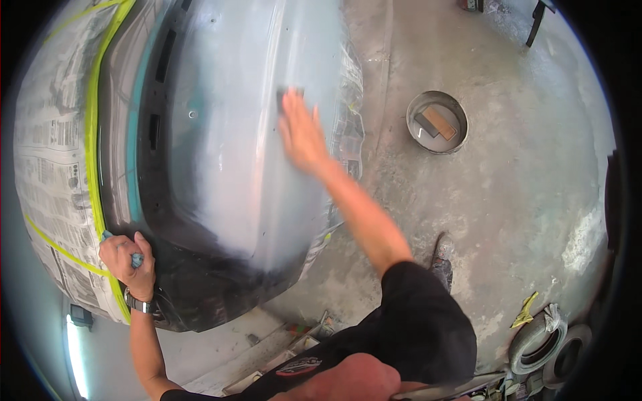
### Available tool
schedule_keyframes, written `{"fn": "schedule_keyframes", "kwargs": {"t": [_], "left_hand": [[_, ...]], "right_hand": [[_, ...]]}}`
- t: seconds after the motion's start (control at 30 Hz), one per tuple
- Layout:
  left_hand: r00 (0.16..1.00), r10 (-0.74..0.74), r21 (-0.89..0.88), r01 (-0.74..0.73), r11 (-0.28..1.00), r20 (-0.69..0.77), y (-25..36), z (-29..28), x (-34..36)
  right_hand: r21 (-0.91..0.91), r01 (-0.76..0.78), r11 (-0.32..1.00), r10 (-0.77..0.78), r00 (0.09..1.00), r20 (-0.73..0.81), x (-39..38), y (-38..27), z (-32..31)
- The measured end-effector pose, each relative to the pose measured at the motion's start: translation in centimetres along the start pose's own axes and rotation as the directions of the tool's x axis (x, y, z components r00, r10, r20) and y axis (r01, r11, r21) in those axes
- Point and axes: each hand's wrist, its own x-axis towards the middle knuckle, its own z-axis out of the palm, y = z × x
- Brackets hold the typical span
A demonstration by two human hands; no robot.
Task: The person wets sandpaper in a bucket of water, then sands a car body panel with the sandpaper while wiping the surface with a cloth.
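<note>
Along the car body panel (231, 127), which has a whitish, wet-looking coat over grey and dark areas, my right hand (304, 137) lies flat with fingers stretched forward. A dark piece of sandpaper (281, 100) shows at the fingertips, pressed against the panel; the palm hides the remainder. My left hand (127, 264) is closed around a crumpled blue cloth (137, 260) at the panel's near left corner, beside the yellow-green masking tape (93, 134). Parts of the cloth stick out between the fingers and thumb.
Newspaper masking (53, 167) covers the car's left side. A round basin (438, 148) on the concrete floor, to the right, holds blocks, one of them brown (439, 124). Tyres (537, 344) and a yellow rag (525, 310) lie at lower right. A lit tube lamp (77, 354) stands at lower left.
</note>
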Motion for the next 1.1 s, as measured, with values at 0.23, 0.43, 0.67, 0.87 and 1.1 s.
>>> {"fn": "schedule_keyframes", "kwargs": {"t": [0.23, 0.43, 0.67, 0.87, 1.1], "left_hand": [[0.999, 0.011, -0.021, -0.012, 1.000, -0.030, 0.6, 0.1, 0.7], [1.000, -0.004, -0.032, 0.003, 0.999, -0.022, 0.4, 0.6, 0.1], [1.000, 0.005, -0.010, -0.005, 1.000, 0.001, 0.2, 0.4, 0.2], [0.999, 0.004, -0.054, -0.006, 0.999, -0.033, 0.5, 1.0, 0.4], [1.000, 0.017, -0.003, -0.017, 1.000, 0.024, 0.0, 0.7, -0.2]], "right_hand": [[-0.005, 0.007, 1.000, -0.007, 1.000, 0.004, 3.3, 3.2, -1.7], [0.144, -0.065, 0.987, 0.083, 0.989, -0.121, 7.4, 2.3, 0.3], [0.327, -0.057, 0.943, 0.021, 0.993, 0.114, -16.1, -2.8, 3.8], [0.308, -0.147, 0.940, 0.198, 0.970, -0.143, 6.4, 5.1, -0.5], [0.334, -0.103, 0.937, 0.081, 0.994, 0.078, -18.4, -1.8, 5.1]]}}
